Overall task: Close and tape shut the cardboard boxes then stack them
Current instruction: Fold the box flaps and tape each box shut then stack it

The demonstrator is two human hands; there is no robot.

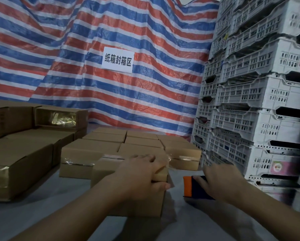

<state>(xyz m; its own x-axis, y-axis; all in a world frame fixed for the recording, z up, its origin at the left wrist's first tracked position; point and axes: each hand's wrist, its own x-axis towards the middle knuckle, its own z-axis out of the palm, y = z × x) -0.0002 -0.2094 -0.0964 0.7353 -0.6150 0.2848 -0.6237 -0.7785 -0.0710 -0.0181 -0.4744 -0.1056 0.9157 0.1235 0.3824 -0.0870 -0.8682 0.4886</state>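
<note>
A brown cardboard box [107, 173] lies on the grey surface right in front of me, with clear tape across its top. My left hand [142, 174] grips the box's right end, fingers over the top and thumb on the side. To the right, my right hand [220, 183] holds an orange and dark tape dispenser [191, 187] that sits low over the grey surface beside the box. Behind the box, several taped boxes [137, 141] stand packed in rows.
Larger taped boxes [20, 160] are stacked at the left. A tall stack of grey plastic crates [253, 101] fills the right side. A red, white and blue striped tarp [111, 32] with a white paper sign [117, 59] hangs behind. The grey surface [41, 216] spreads at the front.
</note>
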